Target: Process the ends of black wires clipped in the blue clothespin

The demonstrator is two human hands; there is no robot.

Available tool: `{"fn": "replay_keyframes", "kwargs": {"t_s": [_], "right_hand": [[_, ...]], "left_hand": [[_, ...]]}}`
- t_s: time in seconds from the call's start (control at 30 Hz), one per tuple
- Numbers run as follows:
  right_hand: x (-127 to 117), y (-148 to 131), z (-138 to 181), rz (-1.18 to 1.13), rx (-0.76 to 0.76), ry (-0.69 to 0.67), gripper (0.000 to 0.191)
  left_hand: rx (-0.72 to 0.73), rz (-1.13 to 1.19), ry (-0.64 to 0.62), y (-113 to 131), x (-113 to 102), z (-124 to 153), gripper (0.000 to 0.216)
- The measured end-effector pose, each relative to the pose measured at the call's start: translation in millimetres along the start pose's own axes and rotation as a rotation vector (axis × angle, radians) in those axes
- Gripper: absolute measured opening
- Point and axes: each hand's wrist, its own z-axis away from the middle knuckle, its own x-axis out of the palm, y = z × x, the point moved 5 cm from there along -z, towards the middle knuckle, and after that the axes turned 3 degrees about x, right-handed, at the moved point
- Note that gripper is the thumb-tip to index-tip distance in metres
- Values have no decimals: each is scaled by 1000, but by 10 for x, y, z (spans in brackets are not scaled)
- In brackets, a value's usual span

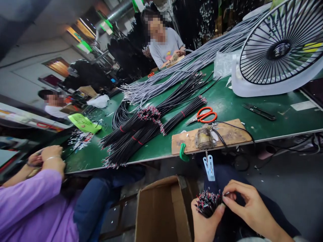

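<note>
My left hand (205, 220) is wrapped round a thick bundle of black cables (208, 202), whose stripped ends show red and white wires pointing up. Beside it, my right hand (246, 205) pinches the end of a single black cable at the bundle's right edge, thumb and finger close to my left thumb. Just above the bundle, a light blue clothespin (209, 168) hangs from a metal tip on a small motor-like block (205, 137). That block is fixed to a wooden board (234, 132) at the table's edge. The lower length of the bundle is hidden.
On the green table (264, 124) lie tied bundles of black cables (133, 137), grey cables (156, 84), orange-handled scissors (207, 115) and thread snips (259, 112). A fan (280, 50) stands at right. A cardboard box (161, 211) sits below. A person in purple (37, 201) works at left; others sit beyond.
</note>
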Motion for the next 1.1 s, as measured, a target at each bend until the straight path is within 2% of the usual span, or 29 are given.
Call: {"fn": "replay_keyframes", "kwargs": {"t_s": [0.27,0.4,0.57,0.73,0.9,0.97,1.1], "right_hand": [[55,-74,-46,-28,-21,-68,8],[67,-117,-55,-1,-82,-33,14],[50,-128,-67,31,-96,5,13],[72,-144,-66,9,-93,-13,10],[76,-143,-30,4,-137,46,14],[71,-128,-48,-69,-126,-3,17],[52,-79,-153,-275,4,-186,33]], "left_hand": [[-39,152,25,18,30,20,37],[-52,166,58,-98,-13,2,40],[-70,116,30,-198,-29,-27,39],[-58,87,27,-110,4,-21,38],[-49,114,54,-57,15,-38,36],[-41,148,51,-42,6,-37,34],[-57,238,-17,-5,11,-9,33]]}}
